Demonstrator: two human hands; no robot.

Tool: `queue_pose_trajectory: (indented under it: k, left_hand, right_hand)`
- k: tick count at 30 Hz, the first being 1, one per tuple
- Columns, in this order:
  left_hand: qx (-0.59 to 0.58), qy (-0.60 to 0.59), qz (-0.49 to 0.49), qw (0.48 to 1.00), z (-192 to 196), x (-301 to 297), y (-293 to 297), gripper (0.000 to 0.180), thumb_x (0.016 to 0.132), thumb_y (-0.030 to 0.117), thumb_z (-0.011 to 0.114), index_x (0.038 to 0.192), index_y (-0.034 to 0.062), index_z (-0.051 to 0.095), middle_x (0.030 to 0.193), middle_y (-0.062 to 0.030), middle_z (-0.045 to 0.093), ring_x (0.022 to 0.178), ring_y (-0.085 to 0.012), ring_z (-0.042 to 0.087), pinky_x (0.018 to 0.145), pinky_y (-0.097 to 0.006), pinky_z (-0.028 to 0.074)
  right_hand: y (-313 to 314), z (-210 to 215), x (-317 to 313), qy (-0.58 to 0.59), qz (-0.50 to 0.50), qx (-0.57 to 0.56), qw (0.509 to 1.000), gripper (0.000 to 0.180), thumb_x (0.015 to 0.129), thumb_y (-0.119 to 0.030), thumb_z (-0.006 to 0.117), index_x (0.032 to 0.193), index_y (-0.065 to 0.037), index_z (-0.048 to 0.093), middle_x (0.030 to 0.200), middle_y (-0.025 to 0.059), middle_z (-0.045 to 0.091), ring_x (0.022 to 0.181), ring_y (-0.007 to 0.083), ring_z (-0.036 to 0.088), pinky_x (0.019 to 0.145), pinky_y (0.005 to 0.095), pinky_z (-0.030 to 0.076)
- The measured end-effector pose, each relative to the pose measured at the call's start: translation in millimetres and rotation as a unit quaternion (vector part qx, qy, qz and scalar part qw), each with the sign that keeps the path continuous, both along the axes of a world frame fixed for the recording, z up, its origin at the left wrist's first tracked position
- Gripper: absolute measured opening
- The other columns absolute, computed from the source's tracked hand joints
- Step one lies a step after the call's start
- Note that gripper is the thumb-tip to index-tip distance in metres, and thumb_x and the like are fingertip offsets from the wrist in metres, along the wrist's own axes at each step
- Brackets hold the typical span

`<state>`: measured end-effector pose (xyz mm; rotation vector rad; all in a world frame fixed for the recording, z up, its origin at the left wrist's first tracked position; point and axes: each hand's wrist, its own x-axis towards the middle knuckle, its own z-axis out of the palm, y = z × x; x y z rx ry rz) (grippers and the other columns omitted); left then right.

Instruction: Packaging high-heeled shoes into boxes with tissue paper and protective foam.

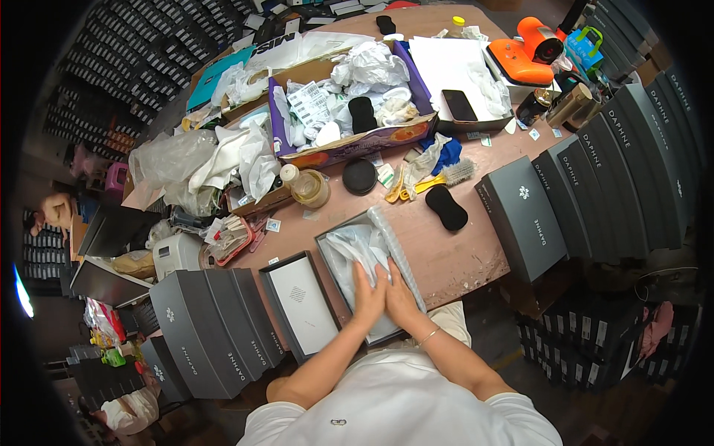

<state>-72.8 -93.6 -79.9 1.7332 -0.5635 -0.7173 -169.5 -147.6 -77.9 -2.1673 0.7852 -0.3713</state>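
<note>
A dark grey shoebox [324, 248] lies at the table's near edge, lined with white tissue paper [355, 245]. A strip of bubble wrap [396, 249] runs along its right side. My left hand [369, 294] and my right hand [400, 296] rest close together on the tissue, fingers extended and pointing away from me. Whatever lies under the paper is hidden. Just left of the box is a grey box lid [299, 299], its white inside facing up.
Closed grey shoeboxes stand in rows at left [201, 334] and right [524, 215]. Beyond my hands are a black sponge [447, 208], a brush [457, 173], a round black tin [360, 177] and a glass jar [309, 190]. Farther back, a purple carton [327, 154] holds crumpled paper.
</note>
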Motion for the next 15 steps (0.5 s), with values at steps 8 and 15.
queue_pose_trajectory:
  k: [8,15]
  left_hand:
    - [0.080,0.029,0.036,0.996,-30,-23,-12,0.079,0.082,0.038,0.069,0.134,-0.0082,0.033,0.138,-0.0260,0.036,0.130,-0.0352,0.035,0.108,-0.037,0.027]
    - [-0.011,0.209,0.058,0.976,-18,14,13,0.058,0.075,0.004,0.068,0.128,-0.0007,0.044,0.114,-0.0118,0.058,0.102,-0.0237,0.058,0.089,-0.032,0.046]
  right_hand:
    - [-54,29,-70,0.076,-0.195,0.336,0.919,0.026,0.090,-0.015,0.059,0.110,0.001,0.060,0.102,0.0177,0.062,0.094,0.0255,0.061,0.081,0.0324,0.049]
    - [-9,-11,-35,-0.166,-0.229,0.425,0.860,0.015,0.093,-0.017,0.058,0.089,-0.002,0.058,0.078,-0.0011,0.059,0.070,0.0061,0.051,0.061,0.0234,0.042]
